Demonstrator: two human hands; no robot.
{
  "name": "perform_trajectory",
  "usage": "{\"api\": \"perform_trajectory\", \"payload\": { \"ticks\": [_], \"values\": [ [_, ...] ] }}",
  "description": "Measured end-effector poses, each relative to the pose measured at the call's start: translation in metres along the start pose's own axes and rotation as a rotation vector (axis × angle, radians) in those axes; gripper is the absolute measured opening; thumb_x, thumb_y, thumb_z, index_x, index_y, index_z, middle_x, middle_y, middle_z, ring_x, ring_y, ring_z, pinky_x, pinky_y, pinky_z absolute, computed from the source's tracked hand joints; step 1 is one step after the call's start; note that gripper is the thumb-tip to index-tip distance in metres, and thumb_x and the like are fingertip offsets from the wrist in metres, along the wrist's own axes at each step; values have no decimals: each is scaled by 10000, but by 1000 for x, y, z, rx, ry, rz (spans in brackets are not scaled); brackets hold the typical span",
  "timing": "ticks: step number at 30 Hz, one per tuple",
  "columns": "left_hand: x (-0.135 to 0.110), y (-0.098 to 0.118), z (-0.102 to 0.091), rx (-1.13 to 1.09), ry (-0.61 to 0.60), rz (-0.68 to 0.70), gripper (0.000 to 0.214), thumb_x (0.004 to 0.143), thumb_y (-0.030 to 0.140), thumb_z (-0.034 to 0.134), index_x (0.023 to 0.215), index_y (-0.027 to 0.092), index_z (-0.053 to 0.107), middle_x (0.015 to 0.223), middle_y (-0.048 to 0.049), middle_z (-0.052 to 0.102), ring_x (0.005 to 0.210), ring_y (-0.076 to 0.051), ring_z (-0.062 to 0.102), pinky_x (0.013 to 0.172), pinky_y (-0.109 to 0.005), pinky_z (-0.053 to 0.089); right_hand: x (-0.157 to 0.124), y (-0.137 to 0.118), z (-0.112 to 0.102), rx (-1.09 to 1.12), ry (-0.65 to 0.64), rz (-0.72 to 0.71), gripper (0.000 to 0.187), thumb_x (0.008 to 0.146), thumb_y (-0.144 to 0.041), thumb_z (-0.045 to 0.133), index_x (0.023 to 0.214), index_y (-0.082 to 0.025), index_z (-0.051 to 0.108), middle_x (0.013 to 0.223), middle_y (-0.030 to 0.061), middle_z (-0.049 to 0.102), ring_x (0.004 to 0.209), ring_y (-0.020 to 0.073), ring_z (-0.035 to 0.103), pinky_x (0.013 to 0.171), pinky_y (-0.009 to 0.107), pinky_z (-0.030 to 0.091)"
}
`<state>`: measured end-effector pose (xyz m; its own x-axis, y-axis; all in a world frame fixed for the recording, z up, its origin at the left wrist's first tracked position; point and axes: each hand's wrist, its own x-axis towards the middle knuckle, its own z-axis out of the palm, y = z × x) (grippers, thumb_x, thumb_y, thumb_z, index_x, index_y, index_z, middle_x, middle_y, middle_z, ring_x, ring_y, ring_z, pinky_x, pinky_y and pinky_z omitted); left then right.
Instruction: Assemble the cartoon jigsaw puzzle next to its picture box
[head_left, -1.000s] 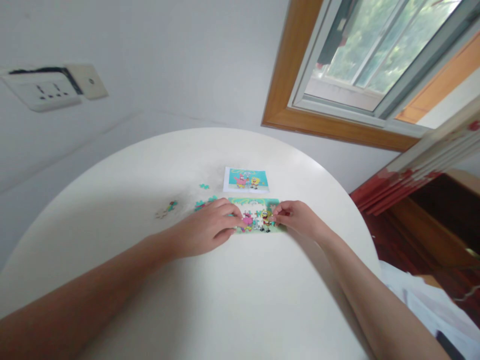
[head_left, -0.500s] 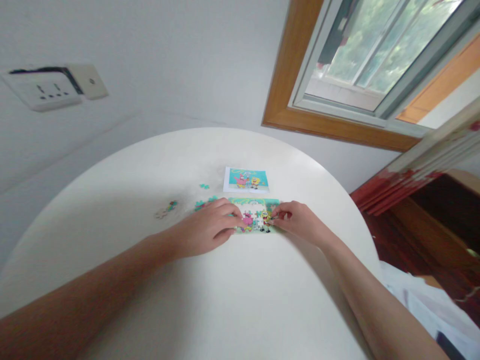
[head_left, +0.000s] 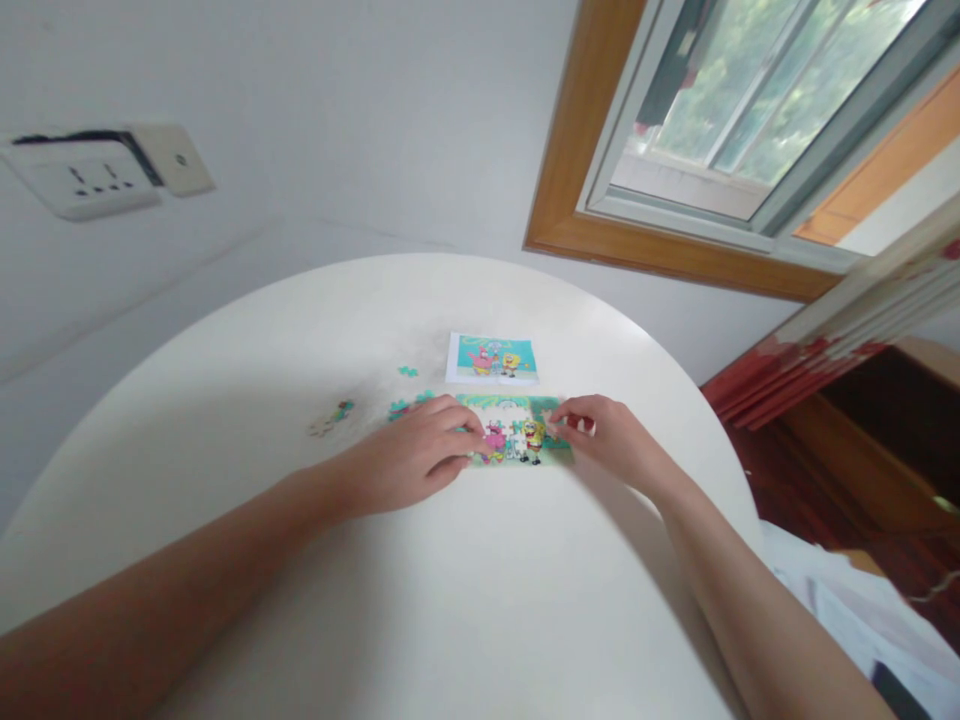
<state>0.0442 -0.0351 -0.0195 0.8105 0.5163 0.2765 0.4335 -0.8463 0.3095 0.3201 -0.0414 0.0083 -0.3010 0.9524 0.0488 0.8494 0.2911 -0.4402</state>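
**Head view: holdings and hazards at the jigsaw**

- Item 1, jigsaw puzzle (head_left: 517, 432): a partly joined cartoon picture, lying flat on the white round table (head_left: 480, 600), near the far middle of it, between your two hands.
- Item 2, left hand (head_left: 409, 455): it rests palm down on the puzzle's left end. The fingers (head_left: 466, 440) are loosely curled and press on the puzzle; they grasp nothing.
- Item 3, right hand (head_left: 606, 435): it is at the puzzle's right end, with the fingers (head_left: 561, 420) drawn together over the upper right corner. I cannot tell whether a piece sits between them; it is too small to see.
- Item 4, reference picture (head_left: 493, 358): a printed card just beyond the puzzle and apart from it.
- Item 5, loose pieces: a teal piece (head_left: 409, 372) lies near the card, teal pieces (head_left: 401, 408) lie just beside your left knuckles, and a small scatter (head_left: 334, 413) lies further left.

Hazards, as judged:
- If you press sideways with the right fingers, the joined rows could buckle or slide, since the table looks smooth. Only your left hand holds the puzzle in place.
- If you lift or shift the left hand, it could drag the edge pieces apart.
- Your left wrist could sweep the teal pieces by the knuckles out of sight.
- Forcing a tab that does not match could bend it.
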Motion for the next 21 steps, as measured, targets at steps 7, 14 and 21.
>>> {"api": "perform_trajectory", "payload": {
  "ticks": [7,14,21],
  "values": [
    [-1,-2,1,7,7,3,340,878,110,472,1144,258,623,1134,-50,588,1071,-200,504,979,-349,369,1,7,5,-56,-16,-67,154,778,-158,621,814,-233,751,794,18,697,749,161,553,721,263,411],
    [0,-2,1,8,6,0,342,881,116,473,1147,268,623,1134,-47,589,1074,-199,506,977,-348,375,4,11,12,-79,-5,-82,157,777,-159,625,818,-244,751,797,10,697,755,159,557,731,266,416],
    [-1,-1,0,-1,2,-11,351,871,108,483,1149,270,623,1141,-46,589,1083,-200,503,977,-348,377,3,12,12,-83,-10,-104,144,780,-178,629,803,-250,752,790,8,695,748,159,563,722,264,423]
  ]
}}
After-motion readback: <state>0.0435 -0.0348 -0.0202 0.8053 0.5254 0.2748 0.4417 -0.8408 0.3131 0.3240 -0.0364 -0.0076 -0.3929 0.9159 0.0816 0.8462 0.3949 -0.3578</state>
